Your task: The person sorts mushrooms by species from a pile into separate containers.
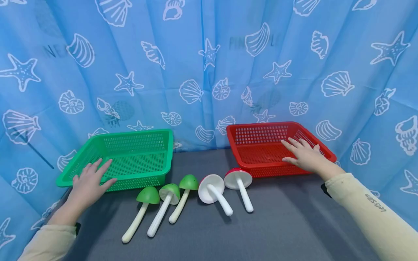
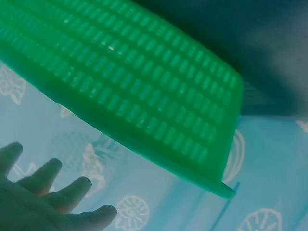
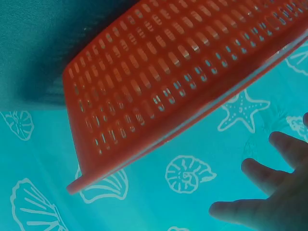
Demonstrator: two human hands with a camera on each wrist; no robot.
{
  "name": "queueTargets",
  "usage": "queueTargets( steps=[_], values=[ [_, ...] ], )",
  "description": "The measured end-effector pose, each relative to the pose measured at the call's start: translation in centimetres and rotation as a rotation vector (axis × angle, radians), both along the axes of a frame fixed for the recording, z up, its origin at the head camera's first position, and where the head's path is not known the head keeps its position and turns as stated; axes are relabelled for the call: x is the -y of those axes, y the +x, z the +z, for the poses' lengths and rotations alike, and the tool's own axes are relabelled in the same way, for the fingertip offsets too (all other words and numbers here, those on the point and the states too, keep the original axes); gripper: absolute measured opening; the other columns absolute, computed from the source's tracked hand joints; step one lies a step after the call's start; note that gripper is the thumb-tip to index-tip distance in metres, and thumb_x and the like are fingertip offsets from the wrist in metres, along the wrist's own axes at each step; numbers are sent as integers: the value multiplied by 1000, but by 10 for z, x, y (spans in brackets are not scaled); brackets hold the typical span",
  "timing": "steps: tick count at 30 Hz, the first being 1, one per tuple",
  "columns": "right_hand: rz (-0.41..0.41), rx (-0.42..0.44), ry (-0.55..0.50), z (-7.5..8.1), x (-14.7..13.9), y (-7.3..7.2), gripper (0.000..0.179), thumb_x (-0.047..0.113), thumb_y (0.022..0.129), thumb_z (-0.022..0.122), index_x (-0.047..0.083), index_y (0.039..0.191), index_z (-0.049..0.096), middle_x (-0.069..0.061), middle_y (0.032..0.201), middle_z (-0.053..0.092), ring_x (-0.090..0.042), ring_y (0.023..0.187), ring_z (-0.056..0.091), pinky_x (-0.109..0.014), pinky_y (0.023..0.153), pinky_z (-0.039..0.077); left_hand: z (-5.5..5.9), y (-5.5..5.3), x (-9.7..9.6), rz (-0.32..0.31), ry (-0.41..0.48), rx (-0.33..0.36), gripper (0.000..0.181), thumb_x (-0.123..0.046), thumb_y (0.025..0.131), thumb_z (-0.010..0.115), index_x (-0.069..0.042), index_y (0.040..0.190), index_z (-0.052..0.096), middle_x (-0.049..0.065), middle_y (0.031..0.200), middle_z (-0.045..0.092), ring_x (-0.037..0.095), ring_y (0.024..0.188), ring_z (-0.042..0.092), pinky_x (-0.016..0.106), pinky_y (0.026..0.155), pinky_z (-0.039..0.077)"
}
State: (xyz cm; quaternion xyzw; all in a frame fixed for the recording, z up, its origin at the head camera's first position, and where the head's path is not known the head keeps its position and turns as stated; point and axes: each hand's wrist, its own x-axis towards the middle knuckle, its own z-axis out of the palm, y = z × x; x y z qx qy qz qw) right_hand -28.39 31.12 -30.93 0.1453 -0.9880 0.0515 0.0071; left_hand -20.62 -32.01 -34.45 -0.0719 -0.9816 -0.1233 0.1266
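Observation:
My left hand (image 1: 87,185) is held with fingers spread over the near left part of the green basket (image 1: 169,156), holding nothing. In the left wrist view, its fingertips (image 2: 77,187) appear apart from the basket wall. On the other side, my right hand (image 1: 305,156) extends spread fingers over the right part of the red basket (image 1: 277,171); it too holds nothing. Between and in front of the baskets lie toy mushrooms: three with green caps, including the leftmost mushroom (image 1: 148,195), and two with red caps, including the rightmost mushroom (image 1: 239,179). Their pale stems point toward me.
A dark grey cloth (image 1: 261,232) covers the table. Behind and at both sides hangs a blue curtain (image 1: 202,72) printed with white shells and starfish. The two baskets stand close to it, with a gap between them.

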Motion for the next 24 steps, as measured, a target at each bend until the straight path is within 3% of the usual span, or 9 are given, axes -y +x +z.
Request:
queueTargets(
  steps=[7, 12, 18, 24],
  values=[
    [45, -7, -31, -9, 2, 8, 81, 47, 92, 62, 4, 152, 28, -31, 152, 23, -57, 133, 18, -83, 93, 10, -5, 3, -13, -33, 57, -30, 72, -25, 95, 66, 5, 149, 29, 40, 145, 25, 61, 130, 22, 77, 92, 24],
    [81, -34, -26, -22, -3, 13, 76, 46, 92, 62, 5, 150, 34, -28, 151, 28, -54, 132, 23, -82, 94, 13, -8, 11, -27, -72, 210, 6, 73, -27, 98, 62, 5, 151, 24, 38, 149, 20, 59, 134, 17, 74, 97, 21],
    [94, -73, 13, -34, -20, 16, 64, 33, 92, 65, 5, 145, 43, -28, 147, 36, -52, 128, 32, -81, 91, 23, -8, 19, -59, -142, 331, 37, 70, -27, 98, 61, 2, 152, 26, 33, 150, 25, 54, 135, 24, 70, 98, 28],
    [112, -106, -2, -42, -34, 19, 60, 25, 91, 67, 3, 142, 46, -30, 144, 37, -51, 126, 35, -80, 91, 25, -13, 27, -91, -172, 367, 69, 64, -18, 97, 63, -1, 150, 33, 30, 147, 33, 51, 133, 31, 67, 97, 34]
  ],
)
